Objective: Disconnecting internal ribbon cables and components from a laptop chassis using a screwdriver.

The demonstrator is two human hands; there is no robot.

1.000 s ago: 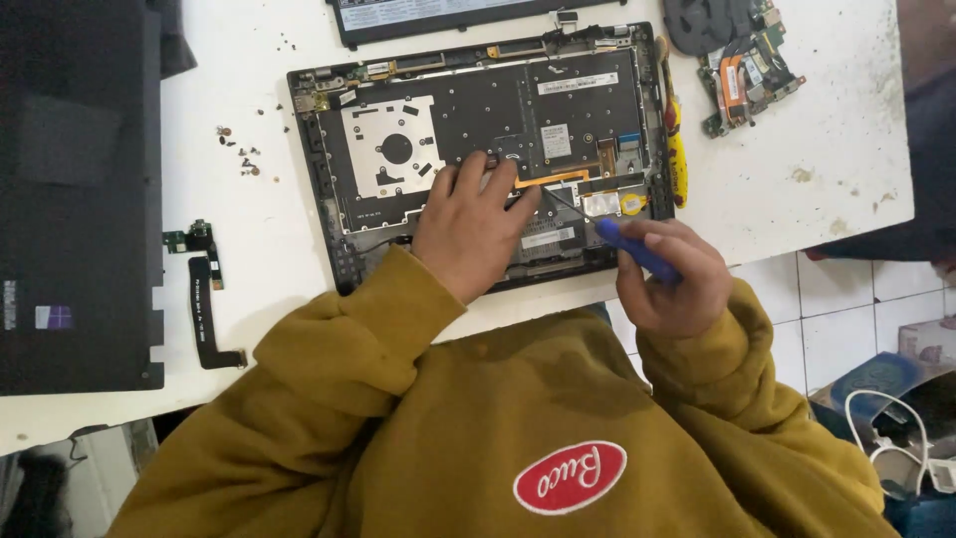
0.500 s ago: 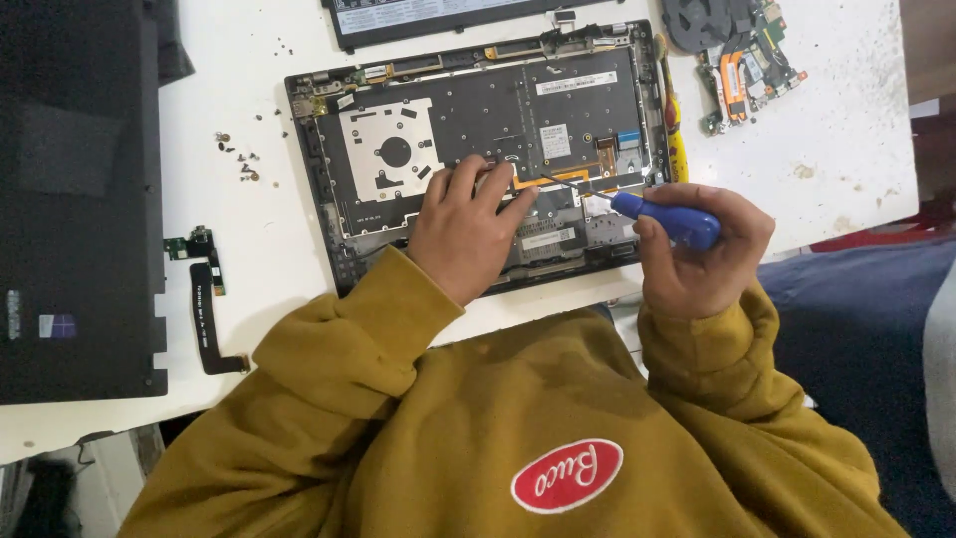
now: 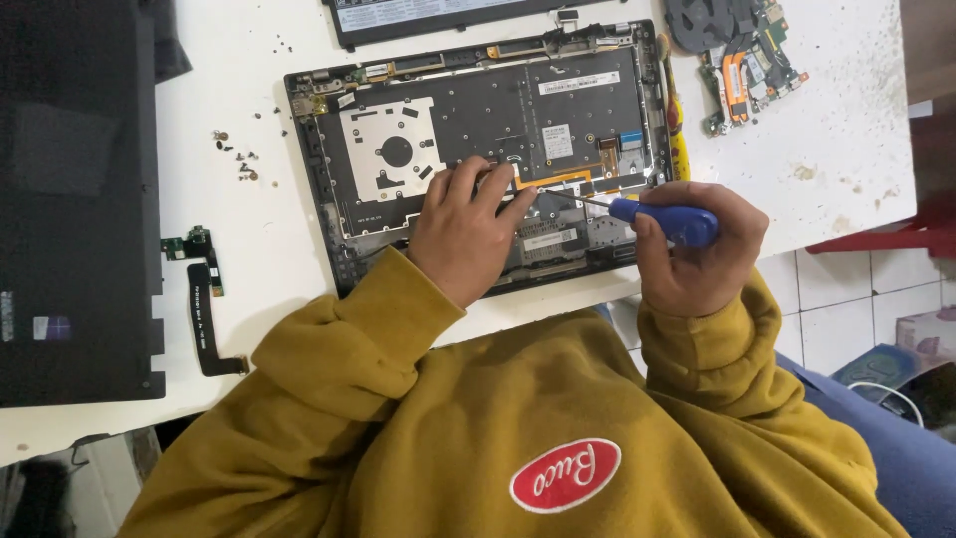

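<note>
Right hand (image 3: 697, 254) is wrapped in a fist around the blue handle of one screwdriver (image 3: 665, 221), whose thin shaft runs toward the middle of the opened laptop base (image 3: 478, 149) and meets it just beside the left fingertips; the exact tip is too small to make out. Left hand (image 3: 466, 231) lies palm down on the near half of that base, fingers loosely spread and pressing on the board next to an orange flex strip (image 3: 558, 179). That base sits on the white table (image 3: 856, 159), directly ahead of the person in the mustard sweatshirt (image 3: 498, 428). Judging from this, the tip could slip off whatever it bears on and gouge the orange strip or the fingers beside it, since the shaft comes in at a low slant; a sleeve could also sweep the loose screws (image 3: 234, 159), which lie scattered to the left of the base, though how many there are cannot be counted. Counted otherwise: one base, one screwdriver, one small green board with a black ribbon (image 3: 204, 299) further left of the base, one large black cover panel (image 3: 75, 199) beyond that at the table's left edge, one flat battery (image 3: 438, 12) just behind the base, and one fan and circuit board cluster (image 3: 737, 55) to its right rear
</note>
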